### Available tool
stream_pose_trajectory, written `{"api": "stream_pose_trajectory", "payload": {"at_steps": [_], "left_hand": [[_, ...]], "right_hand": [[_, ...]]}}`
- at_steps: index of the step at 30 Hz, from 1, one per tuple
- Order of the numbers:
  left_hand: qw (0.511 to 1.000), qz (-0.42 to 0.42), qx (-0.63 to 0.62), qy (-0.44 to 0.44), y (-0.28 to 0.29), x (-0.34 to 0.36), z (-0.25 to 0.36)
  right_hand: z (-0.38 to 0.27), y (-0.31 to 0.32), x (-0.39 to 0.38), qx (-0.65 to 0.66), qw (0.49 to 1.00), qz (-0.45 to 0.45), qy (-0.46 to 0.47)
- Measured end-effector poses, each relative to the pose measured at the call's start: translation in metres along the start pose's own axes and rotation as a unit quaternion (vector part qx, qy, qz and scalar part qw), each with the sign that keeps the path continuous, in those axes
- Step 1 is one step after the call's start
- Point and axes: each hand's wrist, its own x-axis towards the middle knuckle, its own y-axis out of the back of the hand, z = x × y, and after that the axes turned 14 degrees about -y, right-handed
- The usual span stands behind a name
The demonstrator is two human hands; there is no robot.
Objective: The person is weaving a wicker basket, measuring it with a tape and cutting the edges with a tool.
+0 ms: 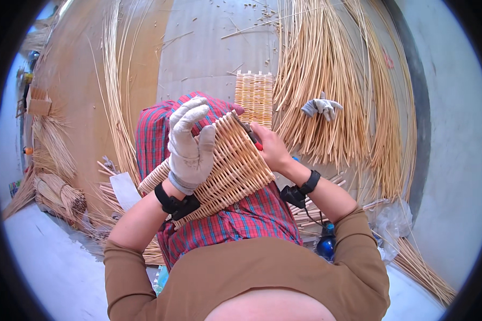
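A woven wicker panel [235, 160] of pale rods lies tilted across my lap, on a red and blue plaid cloth [241, 224]. My left hand [188, 144], in a white work glove, is raised over the panel's left part, fingers lifted and apart from the thumb, with nothing in them. At the panel's upper right edge, my bare right hand [270, 147] is closed around red-handled cutters [258, 145]. Their dark metal jaws lie along that edge; my fingers partly hide the tool. Black bands with small boxes sit on both wrists.
A second woven panel [253, 96] lies on the floor ahead. Long loose rods [326, 64] spread at the far right, with a grey-white glove [322, 107] on them. Further rods [115, 80] and a tied bundle [61, 195] lie left. A white wall [455, 134] stands at right.
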Motion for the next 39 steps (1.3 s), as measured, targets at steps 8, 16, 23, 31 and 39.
{"api": "stream_pose_trajectory", "payload": {"at_steps": [8, 16, 23, 31, 39], "left_hand": [[0.953, -0.285, 0.027, -0.1, 0.016, 0.034, 0.037], [0.898, -0.418, 0.075, -0.115, -0.013, 0.036, 0.037], [0.928, -0.296, 0.223, -0.049, 0.014, 0.042, -0.004], [0.939, -0.276, 0.199, -0.048, 0.012, 0.04, -0.01], [0.946, -0.254, 0.195, -0.052, 0.014, 0.038, -0.016]], "right_hand": [[0.006, 0.026, 0.004, -0.159, 0.982, -0.012, -0.099], [0.047, -0.005, -0.041, 0.171, 0.967, 0.003, -0.187], [-0.018, 0.032, -0.053, 0.116, 0.98, 0.057, -0.149], [-0.08, 0.026, 0.009, 0.386, 0.914, -0.064, -0.107], [-0.083, -0.002, 0.008, 0.405, 0.911, -0.001, -0.081]]}}
